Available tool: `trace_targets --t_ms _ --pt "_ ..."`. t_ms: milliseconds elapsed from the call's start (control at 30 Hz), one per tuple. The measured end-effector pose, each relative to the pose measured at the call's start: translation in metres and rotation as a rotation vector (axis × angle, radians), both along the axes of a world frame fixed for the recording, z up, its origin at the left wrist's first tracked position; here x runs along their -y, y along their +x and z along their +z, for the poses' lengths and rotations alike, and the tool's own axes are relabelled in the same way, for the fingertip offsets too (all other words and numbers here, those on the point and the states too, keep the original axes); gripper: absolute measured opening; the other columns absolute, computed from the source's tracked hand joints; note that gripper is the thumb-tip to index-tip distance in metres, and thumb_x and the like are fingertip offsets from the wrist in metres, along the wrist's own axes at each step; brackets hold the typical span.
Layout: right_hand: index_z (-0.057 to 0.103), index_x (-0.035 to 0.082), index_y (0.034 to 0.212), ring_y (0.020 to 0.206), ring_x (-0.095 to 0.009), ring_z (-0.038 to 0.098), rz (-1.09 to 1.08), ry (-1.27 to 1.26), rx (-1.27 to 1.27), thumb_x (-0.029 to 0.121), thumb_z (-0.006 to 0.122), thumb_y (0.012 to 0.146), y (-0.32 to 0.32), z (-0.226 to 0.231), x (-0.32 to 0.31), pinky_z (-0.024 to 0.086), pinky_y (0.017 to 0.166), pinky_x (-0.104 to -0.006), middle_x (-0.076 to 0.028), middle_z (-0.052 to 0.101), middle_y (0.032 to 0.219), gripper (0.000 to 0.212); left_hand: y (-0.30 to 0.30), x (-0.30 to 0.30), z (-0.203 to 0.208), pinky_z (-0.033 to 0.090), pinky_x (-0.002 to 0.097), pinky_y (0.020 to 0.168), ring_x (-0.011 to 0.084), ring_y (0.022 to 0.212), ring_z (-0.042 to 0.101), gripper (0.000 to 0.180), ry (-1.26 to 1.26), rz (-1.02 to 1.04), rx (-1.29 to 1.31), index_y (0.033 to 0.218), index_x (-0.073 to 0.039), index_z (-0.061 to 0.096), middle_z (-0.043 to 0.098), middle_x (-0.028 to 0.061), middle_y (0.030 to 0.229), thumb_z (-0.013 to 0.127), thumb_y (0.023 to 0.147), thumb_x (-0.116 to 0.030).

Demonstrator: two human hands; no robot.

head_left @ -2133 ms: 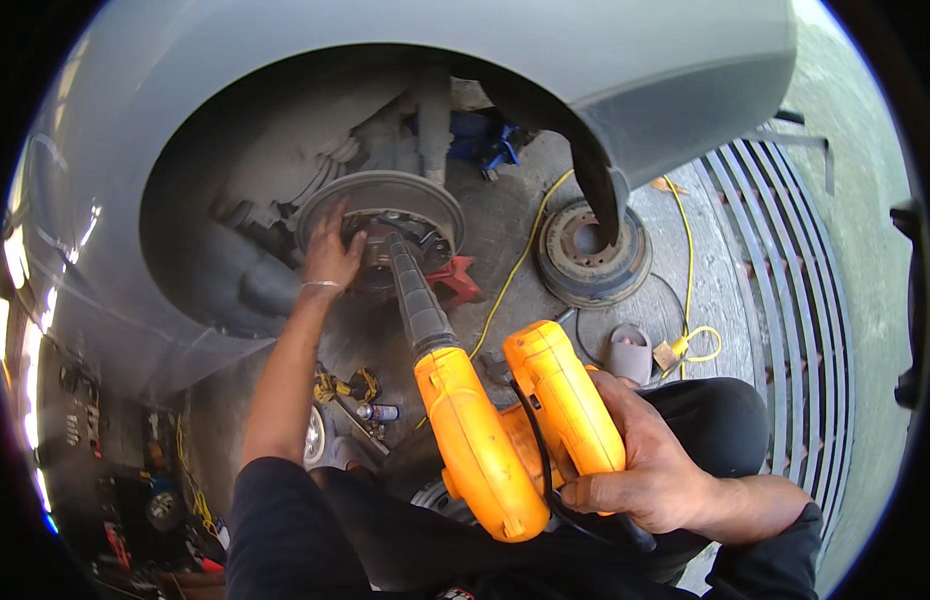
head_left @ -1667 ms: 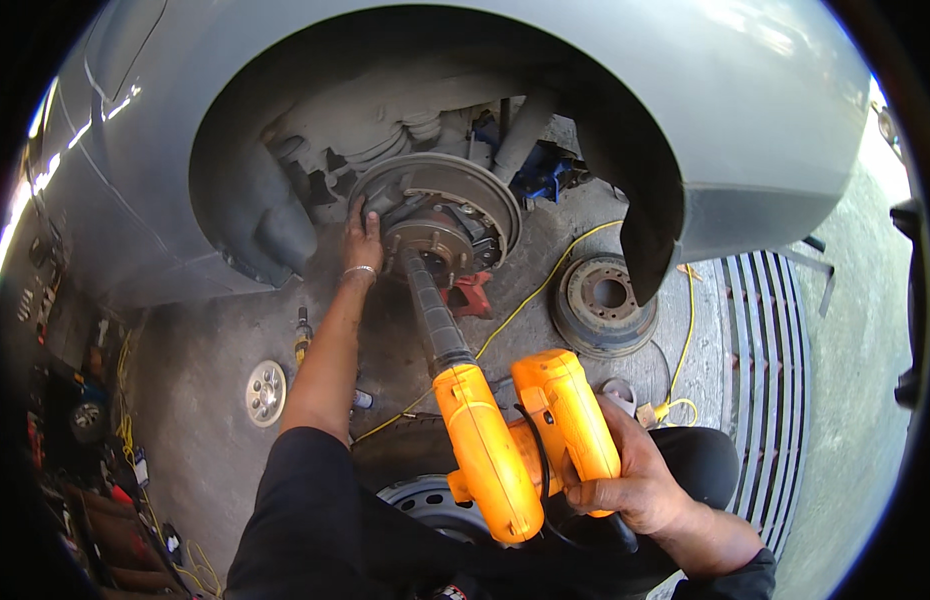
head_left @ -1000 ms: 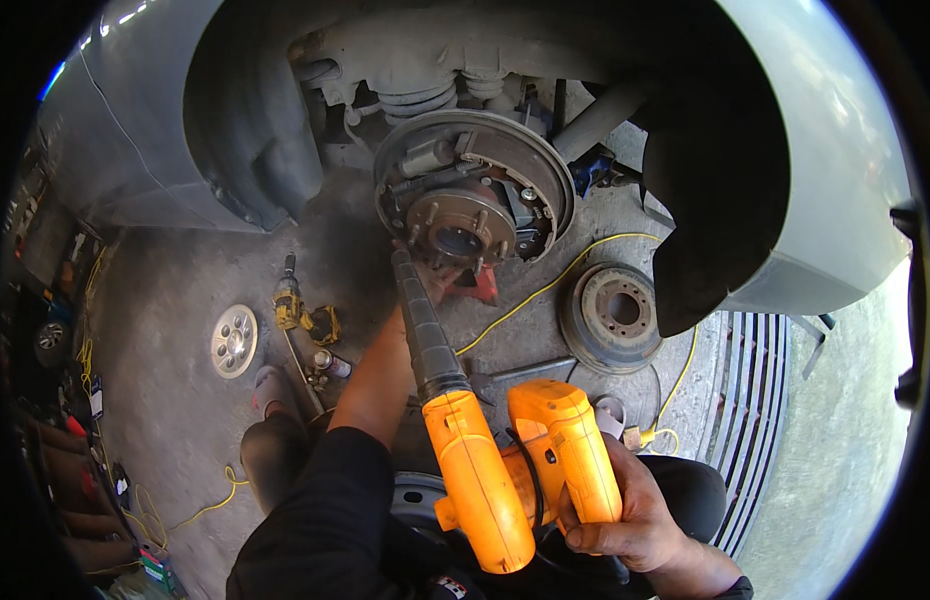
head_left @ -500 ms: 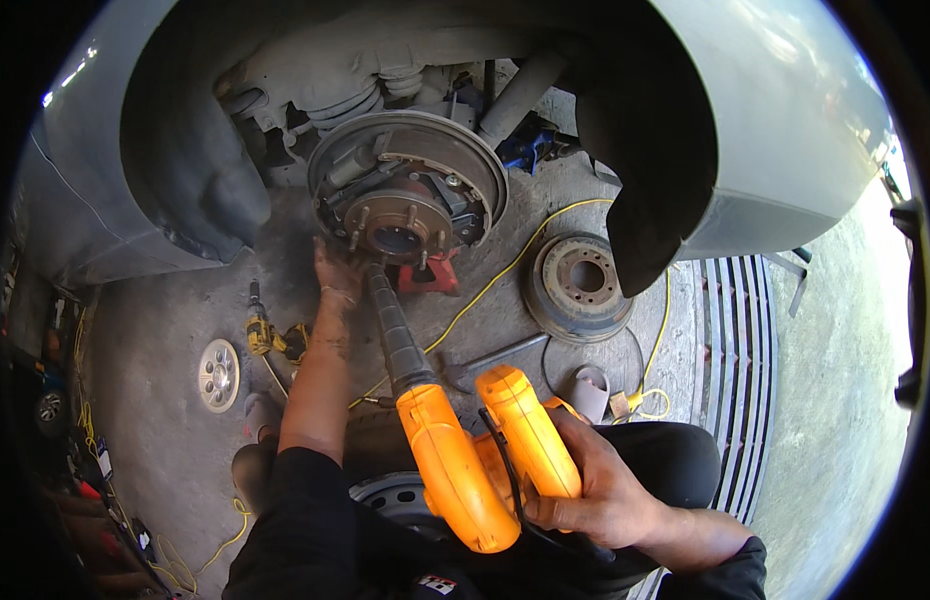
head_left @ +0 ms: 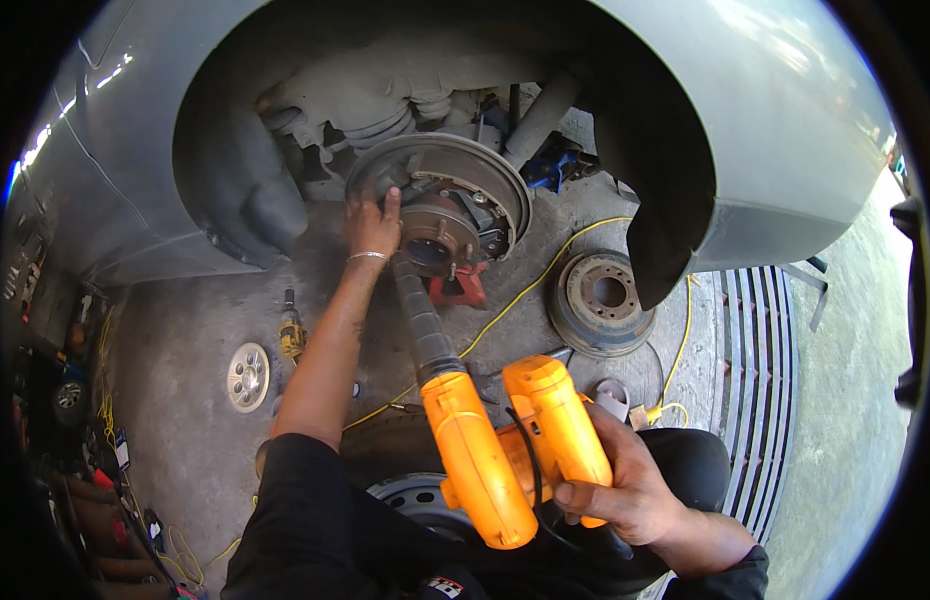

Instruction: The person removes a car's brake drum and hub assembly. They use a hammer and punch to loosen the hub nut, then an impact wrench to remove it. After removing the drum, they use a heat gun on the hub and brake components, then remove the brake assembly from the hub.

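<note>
A handheld orange leaf blower with a long black nozzle is gripped around its handle by my right hand. The nozzle's tip points at the underside of an exposed wheel hub, which carries several studs. Behind the hub is a drum brake assembly with brake shoes and a round backing plate. My left hand rests against the left side of the brake assembly, thumb spread from the fingers; some fingertips are hidden.
On the floor to the right lies a brake drum. A yellow hose crosses the ground beside a red jack stand. A yellow drill and a round silver cover lie left. The grey car's fender arches overhead.
My left hand has risen from below the hub to the brake assembly's left side. The blower stays in my right hand, and the whole view has shifted slightly.
</note>
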State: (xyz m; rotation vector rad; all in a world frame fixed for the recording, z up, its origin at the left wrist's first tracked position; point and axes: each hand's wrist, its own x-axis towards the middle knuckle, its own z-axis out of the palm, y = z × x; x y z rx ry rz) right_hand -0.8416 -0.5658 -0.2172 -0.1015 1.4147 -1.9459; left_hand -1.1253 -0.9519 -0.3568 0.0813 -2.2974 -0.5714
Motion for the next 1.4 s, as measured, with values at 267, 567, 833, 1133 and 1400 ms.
trace_targets --t_ms 267,567,833,1133,1400 --pt "0.042 -0.001 0.142 0.108 -0.015 0.049 -0.144 -0.043 -0.099 0.015 0.080 0.077 0.004 0.008 -0.009 0.040 0.096 -0.0308 -0.005 0.051 0.121 0.077 0.004 0.014 0.018 0.041 0.0505 0.108 0.0470 0.132 0.046 0.059 0.132 -0.057 0.145 0.147 -0.014 0.047 0.047 0.0303 0.142 0.063 0.096 -0.038" --pt "0.036 0.001 0.146 0.076 -0.014 0.063 -0.257 -0.055 0.003 0.009 0.075 0.080 0.001 0.011 -0.019 0.055 0.062 -0.0256 -0.010 0.061 0.102 0.077 0.047 -0.048 0.022 0.033 0.0499 0.114 0.0448 0.132 0.044 0.065 -0.252 0.017 0.066 0.148 -0.008 0.043 0.048 0.0281 0.140 0.067 0.091 -0.029" --pt "0.040 0.000 0.142 0.071 -0.015 0.063 -0.340 -0.001 -0.039 0.012 0.075 0.077 0.004 0.015 -0.032 0.056 0.061 -0.0268 -0.009 0.061 0.097 0.075 0.051 -0.086 0.030 0.030 0.0518 0.116 0.0388 0.136 0.041 0.049 -0.476 -0.111 0.384 0.137 -0.009 0.056 0.051 0.0171 0.141 0.059 0.094 -0.032" --pt "0.043 -0.003 0.137 0.070 -0.015 0.062 -0.436 -0.006 0.079 0.009 0.072 0.079 0.005 0.000 -0.038 0.054 0.063 -0.0289 -0.008 0.062 0.093 0.066 0.117 -0.100 -0.051 0.026 0.0505 0.120 0.0368 0.142 0.035 0.059 -0.516 -0.310 0.342 0.144 -0.008 0.048 0.042 0.0156 0.150 0.063 0.087 -0.017" --pt "0.044 -0.005 0.134 0.068 -0.017 0.062 -0.490 0.095 0.054 0.019 0.076 0.075 0.012 -0.002 -0.041 0.052 0.065 -0.0294 -0.009 0.061 0.083 0.071 0.051 -0.189 -0.087 0.023 0.0415 0.121 0.0357 0.144 0.034 0.081 0.444 -0.471 0.023 0.155 -0.001 0.024 0.034 0.0226 0.155 0.066 0.087 -0.004"
